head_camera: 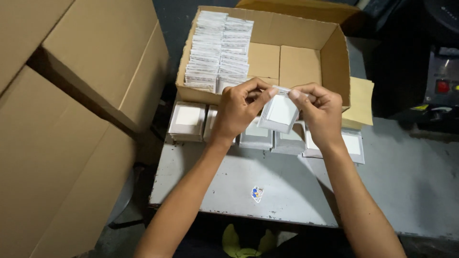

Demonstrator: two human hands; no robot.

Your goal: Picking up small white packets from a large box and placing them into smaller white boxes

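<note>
Right now both hands hold one small clear plastic pouch with a white card inside [281, 113]. It is up in the air, just in front of the open brown cardboard box [306, 40]. The left hand [237, 111] pinches the top edge of the pouch at about 10 o'clock, thumb and fingers shut tight on it. The right hand [321, 112] pinches the same top edge at about 2 o'clock, also shut on it.

To do this well, I think the fingers should stay on the thin top strip only. Pressing flat and even along the edge would keep the card straight inside. Holding the pouch level and well above the piles would help too.

Under the hands, a row of little stacks of the same white pouches [187, 120] lies on the grey metal worktop [411, 186]. They sit just beside the front wall of the box, at 12 o'clock from the person. Inside the box, at 11 o'clock, stand two tight rows of packed white pouches [219, 50]. The rest of the box floor shows bare cardboard.

A big brown carton [105, 57] leans close at 9 o'clock. A yellow paper sheet [359, 101] pokes out at 2 o'clock, and a dark machine with a red button [442, 86] stands at 3 o'clock. A tiny blue sticker [257, 193] is on the worktop near the person.

The stacks below are close, so a low hand could knock them over.
</note>
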